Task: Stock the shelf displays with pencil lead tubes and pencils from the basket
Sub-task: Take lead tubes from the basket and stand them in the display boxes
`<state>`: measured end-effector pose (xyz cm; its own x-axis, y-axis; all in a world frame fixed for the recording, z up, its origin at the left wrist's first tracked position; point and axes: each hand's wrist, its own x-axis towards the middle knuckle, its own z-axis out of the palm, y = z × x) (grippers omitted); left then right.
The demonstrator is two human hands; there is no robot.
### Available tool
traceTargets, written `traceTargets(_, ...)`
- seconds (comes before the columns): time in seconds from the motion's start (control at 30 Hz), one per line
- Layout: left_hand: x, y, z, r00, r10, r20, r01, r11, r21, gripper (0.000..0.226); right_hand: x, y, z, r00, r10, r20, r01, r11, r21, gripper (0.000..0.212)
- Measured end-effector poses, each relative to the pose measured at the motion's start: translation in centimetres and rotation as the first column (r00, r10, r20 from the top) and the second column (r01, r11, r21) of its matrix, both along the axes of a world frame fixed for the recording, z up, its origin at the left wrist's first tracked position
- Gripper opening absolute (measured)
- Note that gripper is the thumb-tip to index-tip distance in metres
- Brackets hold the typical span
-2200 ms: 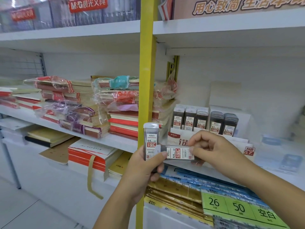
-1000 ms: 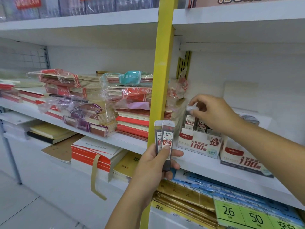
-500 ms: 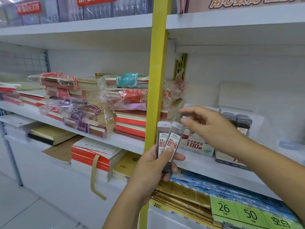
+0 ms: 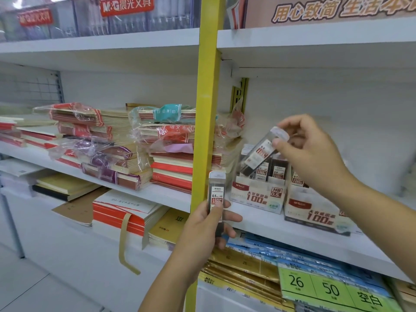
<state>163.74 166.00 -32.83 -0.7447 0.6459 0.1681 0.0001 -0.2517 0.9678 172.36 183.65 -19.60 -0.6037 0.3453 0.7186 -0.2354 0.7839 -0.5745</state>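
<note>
My left hand [image 4: 202, 230] grips one upright pencil lead tube [image 4: 216, 194], dark with a red and white label, in front of the yellow shelf post. My right hand [image 4: 308, 152] pinches a second lead tube [image 4: 261, 154] by its clear cap end, tilted with its dark end down over the HB 0.5 display box [image 4: 258, 197]. Several lead tubes [image 4: 278, 171] stand upright in that box. A second display box [image 4: 315, 212] with more tubes sits to its right on the white shelf [image 4: 270, 224].
A yellow upright post [image 4: 206, 109] divides the shelving. Left of it lie wrapped stacks of exercise books [image 4: 117, 149] and more books [image 4: 121, 212] on the shelf below. Blue and gold packs and a green price label [image 4: 324, 287] hang below the display boxes.
My right hand took one of the two tubes from my left hand and carried it up and right over the 0.5 box. My left hand now holds a single tube.
</note>
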Motion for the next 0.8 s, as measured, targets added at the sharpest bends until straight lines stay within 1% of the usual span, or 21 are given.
traceTargets(0.1, -0.3, -0.2, 0.0, 0.999, 0.028, -0.033, -0.028, 0.999, -0.015, 0.024, -1.8, 0.4, 0.9, 0.996, -0.086, 0.019, 0.078, 0.961, 0.267, 0.018)
traceTargets(0.17, -0.5, -0.3, 0.0, 0.999, 0.039, -0.034, -0.039, 0.999, -0.017, 0.024, -3.2, 0.6, 0.8, 0.989, -0.134, 0.069, 0.092, 0.901, 0.423, 0.017)
traceTargets(0.23, -0.7, -0.3, 0.1, 0.999, 0.044, -0.032, -0.045, 0.999, -0.018, 0.023, -4.5, 0.9, 0.4, 0.978, -0.178, 0.107, 0.095, 0.842, 0.531, 0.017)
traceTargets(0.27, -0.7, -0.3, 0.1, 0.998, 0.046, -0.034, -0.046, 0.999, -0.021, 0.023, -5.1, 1.1, 0.2, 0.974, -0.19, 0.122, 0.093, 0.83, 0.55, 0.017)
traceTargets(0.3, -0.8, -0.3, 0.0, 0.998, 0.047, -0.039, -0.048, 0.999, -0.025, 0.023, -5.6, 1.3, 0.0, 0.97, -0.196, 0.142, 0.09, 0.838, 0.539, 0.019)
traceTargets(0.37, -0.8, -0.3, 0.0, 0.998, 0.047, -0.044, -0.048, 0.998, -0.03, 0.023, -6.4, 1.8, -0.1, 0.96, -0.195, 0.203, 0.087, 0.891, 0.446, 0.024)
traceTargets(0.43, -0.9, -0.2, 0.0, 0.998, 0.048, -0.041, -0.049, 0.998, -0.035, 0.022, -6.9, 2.2, -0.2, 0.947, -0.202, 0.25, 0.093, 0.916, 0.39, 0.024)
traceTargets(0.5, -1.0, -0.3, 0.1, 0.998, 0.044, -0.044, -0.045, 0.998, -0.033, 0.022, -7.2, 2.6, -0.5, 0.936, -0.242, 0.256, 0.111, 0.892, 0.437, 0.021)
traceTargets(0.57, -1.0, -0.3, 0.0, 0.998, 0.041, -0.05, -0.042, 0.999, -0.028, 0.022, -7.4, 2.7, -1.0, 0.922, -0.327, 0.209, 0.167, 0.819, 0.549, 0.018)
traceTargets(0.63, -1.0, -0.3, 0.1, 0.998, 0.035, -0.052, -0.037, 0.999, -0.027, 0.022, -7.5, 2.8, -1.3, 0.901, -0.395, 0.181, 0.218, 0.772, 0.597, 0.017)
traceTargets(0.7, -0.8, -0.3, 0.2, 0.999, 0.029, -0.045, -0.03, 0.999, -0.028, 0.023, -7.4, 2.9, -1.5, 0.884, -0.42, 0.203, 0.228, 0.769, 0.598, 0.021)
traceTargets(0.8, -0.5, -0.3, 0.4, 0.999, 0.013, -0.037, -0.014, 0.999, -0.029, 0.023, -6.6, 2.3, -1.6, 0.901, -0.38, 0.21, 0.2, 0.792, 0.577, 0.024)
